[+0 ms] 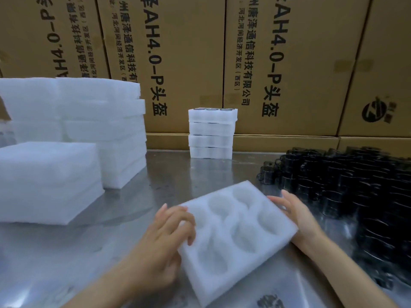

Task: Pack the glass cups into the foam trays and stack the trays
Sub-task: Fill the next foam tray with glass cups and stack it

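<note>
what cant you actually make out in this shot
Head view only:
- Dark cups: the pile blurs together and the right edge crops it; no count.
- Stack of filled trays: contents hidden by foam, only dark rims show on top.
- Left hand on the empty tray: motion blur hides its grip.

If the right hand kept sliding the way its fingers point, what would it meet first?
The right hand rests along the right edge of the empty foam tray, its fingers pointing up and left. Going on that way, it would probably first cross bare steel table; the dark cups lie off to the right, though depth is unclear.
</note>
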`<state>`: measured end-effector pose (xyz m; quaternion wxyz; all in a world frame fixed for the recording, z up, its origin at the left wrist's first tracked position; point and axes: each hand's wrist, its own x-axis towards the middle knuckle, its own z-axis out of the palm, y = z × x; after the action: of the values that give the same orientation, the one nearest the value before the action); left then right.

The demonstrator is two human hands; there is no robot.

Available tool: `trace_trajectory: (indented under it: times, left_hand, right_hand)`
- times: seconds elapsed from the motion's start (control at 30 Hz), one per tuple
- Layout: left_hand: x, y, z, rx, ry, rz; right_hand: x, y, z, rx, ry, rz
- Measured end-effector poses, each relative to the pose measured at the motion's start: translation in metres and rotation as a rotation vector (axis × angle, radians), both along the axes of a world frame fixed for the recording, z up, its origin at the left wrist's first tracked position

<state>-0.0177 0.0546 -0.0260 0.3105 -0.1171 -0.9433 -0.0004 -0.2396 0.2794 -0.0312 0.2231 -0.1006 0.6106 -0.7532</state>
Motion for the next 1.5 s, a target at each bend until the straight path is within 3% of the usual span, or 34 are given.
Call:
trace_trajectory:
  times: [0.1, 0.23, 0.27, 0.33, 0.6, 0.73, 0.87, 1.07, 1.27, 1.5]
  left_hand:
    - [-0.02, -0.001, -0.008, 0.341, 0.051, 0.092]
    - [-0.043, 0.001, -0.01, 1.381, -0.023, 0.043]
    - [-0.048, -0.001, -0.013, 1.583, -0.051, 0.019]
    - [-0.059, -0.001, -0.02, 1.765, -0.127, 0.024]
    - [-0.104, 0.011, -0.014, 1.552, -0.166, 0.178]
    - [-0.111, 0.002, -0.012, 1.716, -0.075, 0.14]
    - [-0.113, -0.002, -0.012, 1.658, -0.114, 0.14]
    - [-0.117, -0.003, -0.009, 1.572, -0.152, 0.134]
    - [-0.129, -0.004, -0.011, 1.498, -0.143, 0.14]
    - [-0.138, -0.005, -0.013, 1.519, -0.094, 0.176]
  right_hand:
    - [0.0, 0.004, -0.004, 0.11, 0.081, 0.004]
    - [-0.002, 0.012, -0.009, 0.182, 0.093, -0.071]
    - [-0.003, 0.013, -0.009, 0.185, 0.079, -0.085]
    - [-0.004, 0.014, -0.007, 0.197, 0.053, -0.115]
    - [-0.012, 0.023, 0.003, 0.459, 0.06, -0.229]
    - [-0.014, 0.027, 0.002, 0.448, 0.365, -0.388]
    - [-0.023, 0.03, 0.007, 0.702, 0.625, -0.556]
    - [-0.036, 0.031, 0.01, 1.096, 0.58, -0.444]
    - [-0.037, 0.026, 0.005, 1.148, 0.551, -0.528]
    - [-0.037, 0.032, 0.007, 1.218, 0.674, -0.655]
